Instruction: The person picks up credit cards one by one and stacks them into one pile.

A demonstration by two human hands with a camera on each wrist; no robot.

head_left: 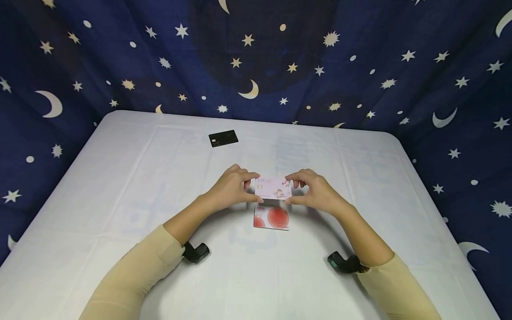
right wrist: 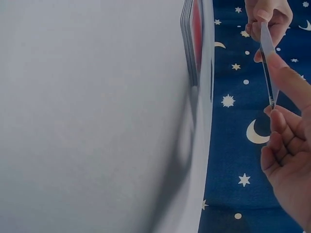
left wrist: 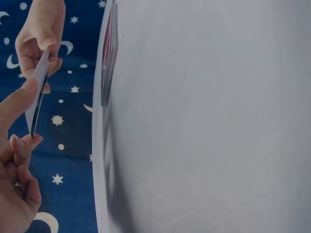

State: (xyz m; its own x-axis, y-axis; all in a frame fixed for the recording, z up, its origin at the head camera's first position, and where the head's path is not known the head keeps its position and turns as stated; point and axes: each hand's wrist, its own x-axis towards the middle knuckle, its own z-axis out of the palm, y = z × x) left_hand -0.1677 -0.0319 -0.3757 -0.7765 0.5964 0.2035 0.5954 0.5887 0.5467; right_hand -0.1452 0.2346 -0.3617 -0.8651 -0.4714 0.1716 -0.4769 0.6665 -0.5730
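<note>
Both hands hold one pale pink card printed with VIP and a flower design. The left hand pinches its left edge between thumb and fingers, and the right hand pinches its right edge likewise. In the left wrist view the card appears nearly edge-on, raised above the table. Just nearer the person, a stack of cards lies on the table, its top one white with red circles. The right wrist view shows the layered edges of that stack.
A black VIP card lies farther back on the white-clothed table. Behind the table hangs a dark blue curtain with moons and stars. A black strap-on device sits at each wrist.
</note>
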